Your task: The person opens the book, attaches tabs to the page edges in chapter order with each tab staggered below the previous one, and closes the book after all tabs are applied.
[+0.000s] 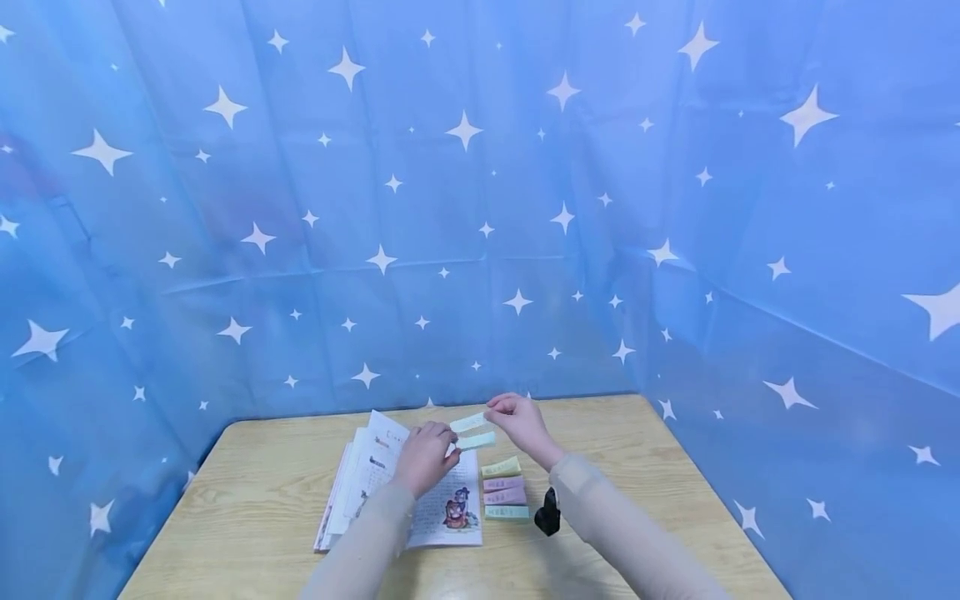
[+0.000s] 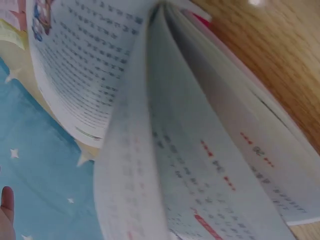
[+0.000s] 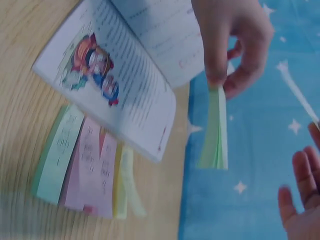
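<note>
Over the open book (image 1: 442, 512), my left hand (image 1: 426, 457) pinches a small pad of pale green sticky notes (image 1: 477, 441). The pad hangs from the thumb and fingers, its leaves slightly fanned in the right wrist view (image 3: 216, 132). To its right, my right hand (image 1: 519, 423) pinches the end of a single pale sticky note (image 1: 468, 422), held apart from the pad. That strip (image 3: 299, 95) looks whitish in the right wrist view, with the hand (image 3: 305, 200) at the lower right edge. Several book pages (image 2: 200, 150) stand fanned up in the left wrist view.
Beside the book's right edge lie more sticky note pads with handwriting: yellow (image 1: 501, 468), pink-purple (image 1: 504, 490) and mint green (image 1: 507, 512). A black object (image 1: 548, 513) shows by the right sleeve. A blue star-patterned curtain (image 1: 450, 208) surrounds the wooden table (image 1: 247, 500).
</note>
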Available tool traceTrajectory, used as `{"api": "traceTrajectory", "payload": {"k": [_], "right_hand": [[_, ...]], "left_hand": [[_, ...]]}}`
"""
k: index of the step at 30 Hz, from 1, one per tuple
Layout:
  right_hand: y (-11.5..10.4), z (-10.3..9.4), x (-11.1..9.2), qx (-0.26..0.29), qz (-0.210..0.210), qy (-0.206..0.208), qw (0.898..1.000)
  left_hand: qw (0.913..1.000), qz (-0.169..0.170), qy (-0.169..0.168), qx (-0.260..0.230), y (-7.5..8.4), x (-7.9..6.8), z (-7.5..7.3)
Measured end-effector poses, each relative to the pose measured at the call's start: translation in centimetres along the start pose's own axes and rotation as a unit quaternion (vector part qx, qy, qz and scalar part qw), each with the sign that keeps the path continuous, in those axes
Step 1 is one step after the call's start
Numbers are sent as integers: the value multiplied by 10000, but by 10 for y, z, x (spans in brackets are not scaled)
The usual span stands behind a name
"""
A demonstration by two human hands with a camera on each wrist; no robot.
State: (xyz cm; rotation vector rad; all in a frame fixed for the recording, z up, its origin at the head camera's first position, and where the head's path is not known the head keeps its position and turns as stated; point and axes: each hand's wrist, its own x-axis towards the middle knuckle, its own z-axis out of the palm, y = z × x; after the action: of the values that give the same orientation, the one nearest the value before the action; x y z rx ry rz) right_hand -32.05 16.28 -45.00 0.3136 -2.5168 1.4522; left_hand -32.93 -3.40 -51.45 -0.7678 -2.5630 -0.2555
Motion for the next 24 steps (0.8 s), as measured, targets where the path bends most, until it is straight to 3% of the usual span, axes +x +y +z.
{"api": "traceTrajectory", "payload": {"k": [9,16,24], "right_hand": [[27,-18,2,596,973,301,9930],[44,-24,-3,651,1287,413,9887],[48,-26,-7,709,1639,407,9831]], "left_hand": [[9951,778,-471,-396,24,-12,0],[9855,1565,-612,-248,48,-30,11],[9795,1685,-1032,-379,61,-40,27]]}}
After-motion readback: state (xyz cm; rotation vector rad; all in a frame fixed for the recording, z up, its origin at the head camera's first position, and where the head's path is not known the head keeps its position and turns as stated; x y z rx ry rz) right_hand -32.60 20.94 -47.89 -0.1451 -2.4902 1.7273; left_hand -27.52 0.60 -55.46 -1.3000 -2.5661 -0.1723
